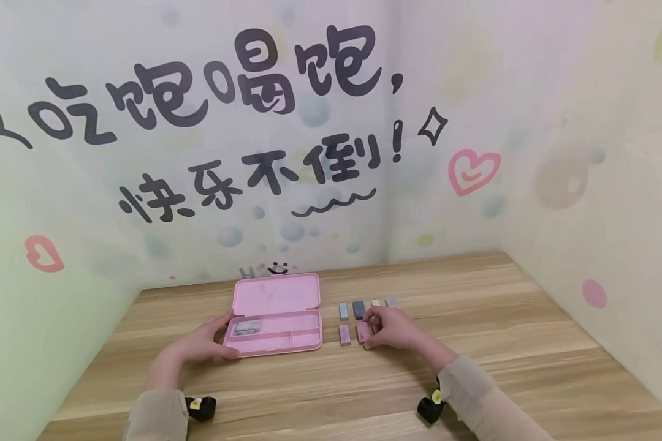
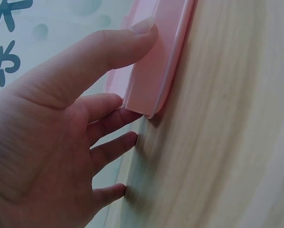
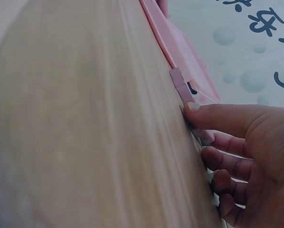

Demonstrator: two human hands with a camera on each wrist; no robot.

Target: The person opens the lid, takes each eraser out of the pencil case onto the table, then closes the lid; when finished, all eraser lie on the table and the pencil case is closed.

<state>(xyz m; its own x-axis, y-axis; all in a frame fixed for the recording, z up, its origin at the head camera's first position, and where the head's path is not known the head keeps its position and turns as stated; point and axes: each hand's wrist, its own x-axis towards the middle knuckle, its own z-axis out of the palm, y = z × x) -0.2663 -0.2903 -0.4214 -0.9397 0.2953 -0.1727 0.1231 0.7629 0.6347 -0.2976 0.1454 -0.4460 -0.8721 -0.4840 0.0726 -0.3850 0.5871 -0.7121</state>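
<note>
An open pink pencil case (image 1: 278, 352) lies on the table with its lid raised at the back. My left hand (image 1: 201, 340) holds its left end, the thumb (image 2: 132, 45) along the front wall and fingertips at the end. Grey blocks (image 1: 247, 327) lie in the rear compartment. Right of the case, my right hand (image 1: 391, 327) pinches a pink eraser-like block (image 1: 362, 331) between thumb and fingers, low at the tabletop. Left of it lies another pink block (image 1: 344, 335). Behind are a light blue block (image 1: 343, 311), a dark blue block (image 1: 358, 310), and a white block (image 1: 376, 302).
A greyish block (image 1: 392, 303) ends the back row on the right. The wooden table (image 1: 287, 398) meets a printed curtain (image 1: 198, 257) behind the case. Black wrist cameras (image 1: 201, 408) sit on both wrists.
</note>
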